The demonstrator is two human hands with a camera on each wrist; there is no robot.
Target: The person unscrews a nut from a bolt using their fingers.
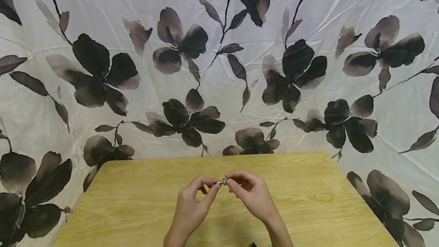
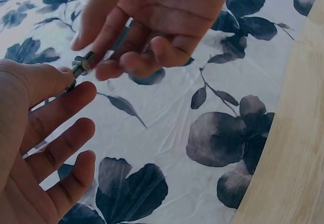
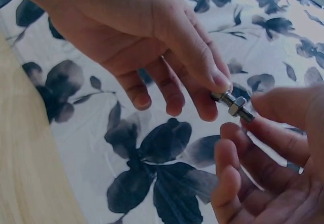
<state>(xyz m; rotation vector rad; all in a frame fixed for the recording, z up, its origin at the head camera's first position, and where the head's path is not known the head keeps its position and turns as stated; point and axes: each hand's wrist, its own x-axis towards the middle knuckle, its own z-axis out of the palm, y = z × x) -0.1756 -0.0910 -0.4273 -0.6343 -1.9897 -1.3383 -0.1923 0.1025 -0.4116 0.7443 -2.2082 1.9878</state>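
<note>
A small silver bolt [image 1: 220, 182] with a hex nut [image 3: 237, 106] on its threads is held in the air between both hands above the table. My left hand [image 1: 193, 206] pinches the bolt's head end between thumb and forefinger; its other fingers are spread in the left wrist view. From the other side, my right hand [image 1: 253, 195] brings thumb and forefinger around the threaded end, close beside the nut. Its remaining fingers are loosely bent. The nut itself shows uncovered in both wrist views. The fingertips of the left hand partly hide the bolt's head.
A wooden table [image 1: 137, 201] with rounded far corners lies under the hands. Behind and around it hangs a pale cloth [image 1: 240, 87] with dark flowers. A small dark object [image 1: 252, 244] shows at the bottom edge of the head view.
</note>
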